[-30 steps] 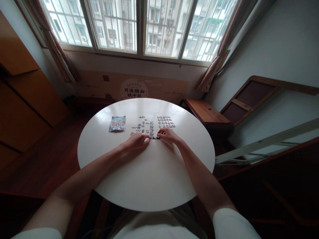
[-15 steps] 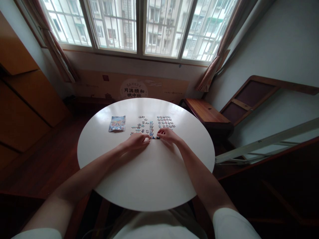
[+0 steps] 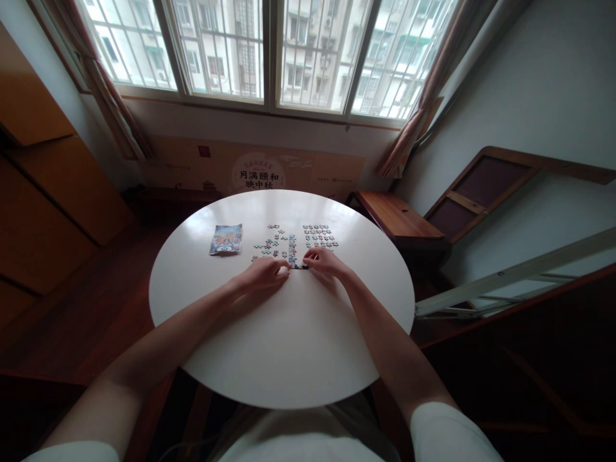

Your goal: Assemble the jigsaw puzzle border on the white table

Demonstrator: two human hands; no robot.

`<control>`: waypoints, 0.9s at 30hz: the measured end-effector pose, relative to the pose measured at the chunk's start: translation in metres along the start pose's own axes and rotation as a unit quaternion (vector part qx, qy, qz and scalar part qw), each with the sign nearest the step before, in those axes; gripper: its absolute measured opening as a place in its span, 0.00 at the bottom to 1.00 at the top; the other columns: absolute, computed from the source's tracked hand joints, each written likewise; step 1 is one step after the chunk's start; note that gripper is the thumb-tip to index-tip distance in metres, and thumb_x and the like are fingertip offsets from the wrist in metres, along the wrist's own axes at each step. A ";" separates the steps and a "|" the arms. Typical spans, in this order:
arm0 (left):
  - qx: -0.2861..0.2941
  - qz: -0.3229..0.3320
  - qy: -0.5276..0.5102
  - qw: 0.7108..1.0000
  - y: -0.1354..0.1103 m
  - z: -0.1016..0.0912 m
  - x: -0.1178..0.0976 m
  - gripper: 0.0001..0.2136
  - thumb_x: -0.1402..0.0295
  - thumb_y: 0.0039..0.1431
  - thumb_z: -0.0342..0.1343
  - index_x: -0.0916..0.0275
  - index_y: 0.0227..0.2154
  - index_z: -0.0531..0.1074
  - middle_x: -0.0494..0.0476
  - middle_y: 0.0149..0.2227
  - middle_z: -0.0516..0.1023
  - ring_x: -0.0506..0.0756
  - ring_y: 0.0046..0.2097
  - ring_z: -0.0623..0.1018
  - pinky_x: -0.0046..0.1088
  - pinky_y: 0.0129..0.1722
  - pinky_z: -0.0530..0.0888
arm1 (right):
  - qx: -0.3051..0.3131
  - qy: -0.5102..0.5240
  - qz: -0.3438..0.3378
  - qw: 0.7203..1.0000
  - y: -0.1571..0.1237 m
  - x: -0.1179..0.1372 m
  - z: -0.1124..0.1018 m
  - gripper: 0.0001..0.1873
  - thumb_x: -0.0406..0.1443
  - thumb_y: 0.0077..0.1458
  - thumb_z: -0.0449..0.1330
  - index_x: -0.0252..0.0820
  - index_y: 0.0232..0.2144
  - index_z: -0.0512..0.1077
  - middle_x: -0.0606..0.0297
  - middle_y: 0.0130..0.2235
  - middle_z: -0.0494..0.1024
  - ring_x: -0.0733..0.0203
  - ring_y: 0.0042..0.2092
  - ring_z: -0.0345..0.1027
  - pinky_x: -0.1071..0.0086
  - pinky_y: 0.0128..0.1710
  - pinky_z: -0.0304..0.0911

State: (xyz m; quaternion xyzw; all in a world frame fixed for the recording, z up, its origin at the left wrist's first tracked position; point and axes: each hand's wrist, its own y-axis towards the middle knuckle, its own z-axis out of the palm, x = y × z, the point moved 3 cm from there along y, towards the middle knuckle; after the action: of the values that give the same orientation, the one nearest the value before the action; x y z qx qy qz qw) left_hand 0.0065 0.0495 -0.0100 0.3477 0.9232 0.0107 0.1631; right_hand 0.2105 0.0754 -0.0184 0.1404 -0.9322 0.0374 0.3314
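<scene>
An L-shaped run of joined jigsaw puzzle pieces point(image 3: 292, 244) lies on the white round table point(image 3: 289, 333), one arm pointing away from me and a short one along the near side. My left hand point(image 3: 268, 272) rests at its near left corner, thumb and fingers closed on the edge. At the right end of the near row, my right hand point(image 3: 321, 259) pinches a puzzle piece point(image 3: 305, 267), mostly hidden by the fingertips. Loose puzzle pieces point(image 3: 273, 243) are scattered left of the run. More loose pieces point(image 3: 317, 228) stand in rows to the right, partly behind my right hand.
A picture sheet or packet point(image 3: 226, 239) with a colourful print lies on the table's left side. Beyond the table are a barred window and a printed board point(image 3: 298, 163). A wooden bench point(image 3: 397, 218) stands at the right, near a pale metal frame point(image 3: 520, 273).
</scene>
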 end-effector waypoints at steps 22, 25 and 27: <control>-0.002 -0.003 -0.010 1.000 0.000 0.002 0.002 0.15 0.61 0.59 0.49 0.57 0.43 0.76 0.51 0.24 0.76 0.52 0.28 0.75 0.24 0.30 0.64 | -0.007 0.004 -0.010 1.000 0.001 -0.002 0.001 0.10 0.38 0.53 0.59 0.37 0.33 0.77 0.62 0.31 0.79 0.64 0.31 0.70 0.75 0.30 0.61; -0.003 -0.005 -0.006 1.000 0.001 0.003 0.003 0.15 0.60 0.59 0.49 0.56 0.43 0.76 0.51 0.24 0.76 0.52 0.28 0.74 0.23 0.30 0.63 | -0.008 0.003 -0.007 1.000 0.001 -0.002 0.001 0.10 0.38 0.53 0.59 0.37 0.33 0.77 0.62 0.31 0.79 0.64 0.31 0.70 0.75 0.30 0.61; -0.004 -0.006 -0.004 1.000 0.002 0.004 0.004 0.15 0.60 0.59 0.49 0.56 0.43 0.76 0.51 0.24 0.76 0.52 0.29 0.75 0.24 0.30 0.63 | -0.008 0.003 -0.004 1.000 0.001 -0.002 0.001 0.10 0.38 0.53 0.59 0.38 0.33 0.77 0.62 0.31 0.79 0.64 0.31 0.70 0.75 0.30 0.61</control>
State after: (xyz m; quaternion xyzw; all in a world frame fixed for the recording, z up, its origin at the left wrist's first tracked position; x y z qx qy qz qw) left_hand 0.0063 0.0525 -0.0148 0.3415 0.9247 0.0120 0.1677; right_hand 0.2114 0.0766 -0.0207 0.1414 -0.9307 0.0287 0.3360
